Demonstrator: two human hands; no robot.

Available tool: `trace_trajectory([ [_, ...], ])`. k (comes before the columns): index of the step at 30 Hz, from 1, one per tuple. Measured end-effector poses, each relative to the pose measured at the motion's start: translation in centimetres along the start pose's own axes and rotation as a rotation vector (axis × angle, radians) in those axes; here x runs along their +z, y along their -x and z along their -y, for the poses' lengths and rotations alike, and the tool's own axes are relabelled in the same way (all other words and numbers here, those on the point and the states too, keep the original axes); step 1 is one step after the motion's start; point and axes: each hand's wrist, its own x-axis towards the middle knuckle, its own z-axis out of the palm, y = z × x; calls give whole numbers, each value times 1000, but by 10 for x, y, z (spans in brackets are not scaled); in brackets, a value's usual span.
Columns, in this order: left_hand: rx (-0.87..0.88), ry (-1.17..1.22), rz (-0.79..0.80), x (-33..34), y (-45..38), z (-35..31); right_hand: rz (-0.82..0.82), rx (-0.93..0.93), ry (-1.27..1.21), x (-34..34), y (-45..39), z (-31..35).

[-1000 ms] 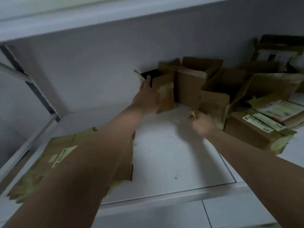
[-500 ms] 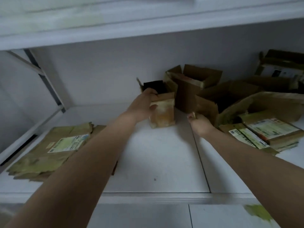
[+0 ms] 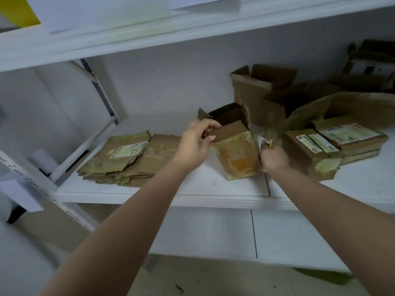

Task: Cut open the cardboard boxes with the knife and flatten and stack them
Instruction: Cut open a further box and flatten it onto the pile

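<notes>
Cardboard box (image 3: 237,155) upright on shelf (image 3: 192,189); left hand (image 3: 193,144) fingers (image 3: 210,124) pinch top flap; right hand (image 3: 274,157) curled round knife (image 3: 270,143) at right edge.

You face a storeroom: white metal shelving (image 3: 149,197), labelled parcels (image 3: 333,144) at two o'clock, flattened cardboard (image 3: 128,161) at ten.

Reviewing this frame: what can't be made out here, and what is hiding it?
- Knife: in the head view the right hand is curled round something, with only a thin yellowish sliver showing; any blade is hidden by the fingers and the small brown cardboard box.
- Inside of that box: dark, so its contents cannot be seen; the left hand grips its open flap.
- White shipping labels: text too small and blurred.
- Far-right brown cartons: cut off by the frame edge.
</notes>
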Motion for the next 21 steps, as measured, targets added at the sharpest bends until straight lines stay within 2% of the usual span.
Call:
trace_trajectory([
  [4, -136, 128, -134, 8, 23, -15, -37, 39, -71, -26, 16, -2],
  [8, -279, -151, -82, 2, 46, -15, -62, -54, -69, -48, 23, 7],
  [11, -349, -267, -156, -7, 53, -14, 71, -19, -171, -52, 20, 12],
  [13, -333, -329, -159, -8, 47, -24, 151, -12, -93, -52, 18, 10],
  [18, -301, -441, -42, 40, 19, -60, 234, -85, 176, -62, 2, -13],
  [21, -414, -586, 167, 92, 4, -67, 314, -55, 217, -71, -6, -26],
])
